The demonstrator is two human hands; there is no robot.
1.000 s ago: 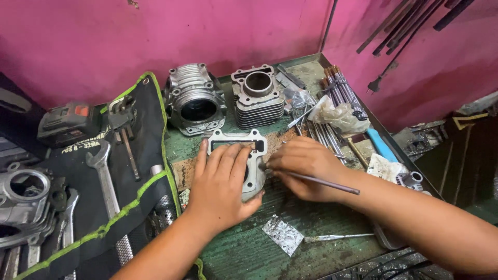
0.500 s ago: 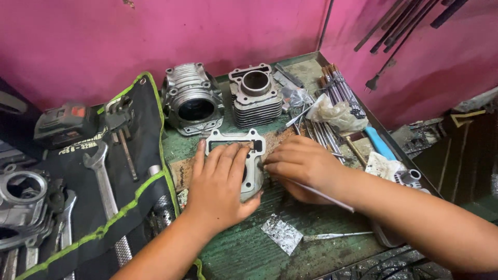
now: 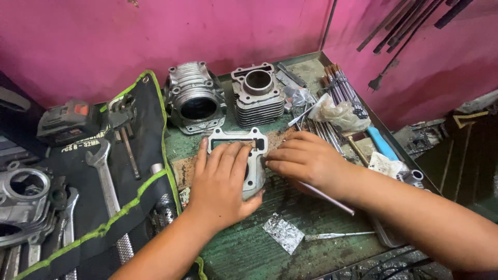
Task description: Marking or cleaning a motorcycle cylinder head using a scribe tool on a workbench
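Right hand (image 3: 306, 159) has slid closer over the rod (image 3: 326, 197), hiding more of it than a second ago.

Left hand (image 3: 223, 181) lies flat, fingers spread and straight, pressing down on the grey gasket plate (image 3: 244, 150) near the middle of the green bench (image 3: 249, 249). The right hand's fingers are curled, tips touching the plate's right edge, and it grips the thin rod, which sticks out toward the bench's right edge (how tightly, I cannot tell). Two cylinders (image 3: 258, 96) stand toward the far edge, just behind the plate. A black tool roll (image 3: 129, 176) with wrenches covers the left edge; a foil scrap (image 3: 283, 233) lies by the near edge.
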